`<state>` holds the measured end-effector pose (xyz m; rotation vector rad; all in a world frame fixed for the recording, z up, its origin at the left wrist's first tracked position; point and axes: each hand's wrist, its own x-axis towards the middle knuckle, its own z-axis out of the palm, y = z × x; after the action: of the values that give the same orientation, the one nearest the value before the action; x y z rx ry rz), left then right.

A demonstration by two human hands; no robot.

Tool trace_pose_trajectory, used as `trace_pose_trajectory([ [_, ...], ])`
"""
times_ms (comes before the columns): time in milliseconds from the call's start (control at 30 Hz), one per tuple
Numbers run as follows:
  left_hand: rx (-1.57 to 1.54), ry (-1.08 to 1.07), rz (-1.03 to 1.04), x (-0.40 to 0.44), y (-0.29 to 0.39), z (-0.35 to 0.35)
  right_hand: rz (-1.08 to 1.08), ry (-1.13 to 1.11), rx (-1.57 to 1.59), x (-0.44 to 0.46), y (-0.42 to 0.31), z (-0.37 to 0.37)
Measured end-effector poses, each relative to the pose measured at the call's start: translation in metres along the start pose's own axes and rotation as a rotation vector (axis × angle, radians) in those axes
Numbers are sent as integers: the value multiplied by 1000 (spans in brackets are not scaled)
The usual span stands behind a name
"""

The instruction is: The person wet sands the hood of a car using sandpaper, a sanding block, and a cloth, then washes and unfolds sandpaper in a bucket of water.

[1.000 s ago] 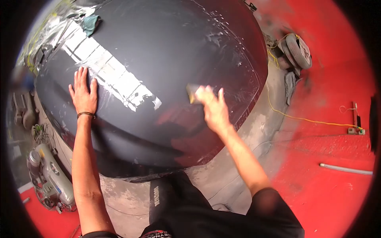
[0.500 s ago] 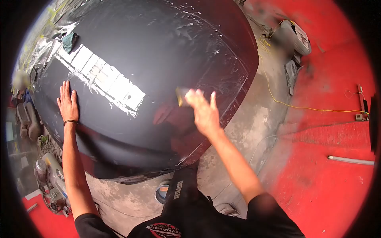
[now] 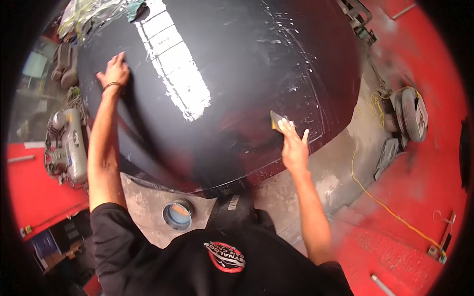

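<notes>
Most fingers of the right hand (image 3: pixel 295 152) are close together, clamped on a small pad (image 3: pixel 274 120) with a yellow edge, and one finger sticks out. The pad is on the right side of the dark, shiny hood (image 3: pixel 232 74), toward its near edge. The left hand (image 3: pixel 116 73) rests on the hood's left side, fingers a little apart, with a thin band (image 3: pixel 112 84) at the wrist. A green cloth (image 3: pixel 135 11) lies at the hood's far left. Left of the hood is a gray tank (image 3: pixel 75 148). Right of the hood is a yellow cord (image 3: pixel 374 196).
</notes>
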<state>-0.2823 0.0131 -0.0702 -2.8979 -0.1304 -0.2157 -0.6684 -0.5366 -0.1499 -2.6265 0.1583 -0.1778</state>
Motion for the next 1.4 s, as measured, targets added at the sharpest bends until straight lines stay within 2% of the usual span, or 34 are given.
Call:
trace_pose_trajectory([
  [33,-112,160,94,-23,30,-20,-39,-39,222,8,10,-17],
  [67,-368,316,207,-35,58,-20,45,-81,334,13,6,-38],
  [100,-669,277,268,-69,94,-35,109,-209,389,19,-1,-66],
  [133,-989,17,260,-111,129,-55,170,-335,433,26,-7,-87],
  [167,-1171,-411,151,-160,162,-100,87,-360,492,26,-8,-94],
  [200,-1261,-566,285,-205,186,-133,4,-391,551,25,-11,-100],
  [233,-1485,-769,327,-243,203,-139,9,-581,514,29,-24,-119],
  [333,-1955,-1137,432,-331,252,-128,-219,-879,614,40,-45,-131],
  [367,-1910,-1152,502,-351,266,-117,-309,-881,634,43,-42,-127],
  [400,-1943,-1325,429,-365,278,-119,-399,-879,657,47,-38,-122],
  [433,-1960,-1493,337,-377,289,-125,-403,-912,581,59,-40,-130],
  [467,-2068,-1367,158,-390,302,-139,-447,-876,604,65,-31,-127],
  [533,-2082,-1023,-31,-404,328,-147,-551,-802,652,83,-12,-127],
  [567,-1926,-811,-49,-407,334,-147,-674,-656,538,92,-5,-136],
  [600,-2049,-745,-301,-405,340,-162,-570,-667,711,100,-4,-148],
  [633,-1879,-578,-294,-399,338,-169,-410,-844,900,116,-8,-177],
  [667,-1626,-240,-213,-391,343,-161,-297,-928,1182,128,-11,-200],
  [700,-1514,-64,-349,-382,350,-161,-312,-992,1422,144,-18,-229],
  [733,-1347,150,-412,-372,350,-140,-485,-1057,1467,161,-27,-263],
  [800,-1008,503,-426,-342,356,-110,-598,-1102,1668,169,-39,-306],
  [867,-754,413,-432,-332,370,-100,-593,-1133,1800,163,-52,-330],
  [933,-521,356,-308,-334,404,-84,-572,-1441,1643,171,-63,-351],
  [1000,-392,206,-298,-339,440,-65,-536,-1714,1438,179,-71,-368],
  [1033,-369,200,-300,-335,443,-59,-509,-1815,1328,182,-74,-371],
  [1100,-279,163,-288,-330,427,-47,-587,-1726,1303,162,-63,-348],
  [1167,-277,161,-298,-305,403,-52,-638,-1331,1251,151,-25,-291],
  [1233,-288,133,-359,-287,392,-67,-450,-995,909,193,14,-264],
  [1267,-300,201,-369,-288,395,-56,-380,-764,724,215,35,-238],
  [1367,-322,210,-332,-318,466,-60,-366,-309,431,336,120,-152],
  [1400,-361,184,-295,-338,496,-68,-463,-154,327,376,136,-141],
])
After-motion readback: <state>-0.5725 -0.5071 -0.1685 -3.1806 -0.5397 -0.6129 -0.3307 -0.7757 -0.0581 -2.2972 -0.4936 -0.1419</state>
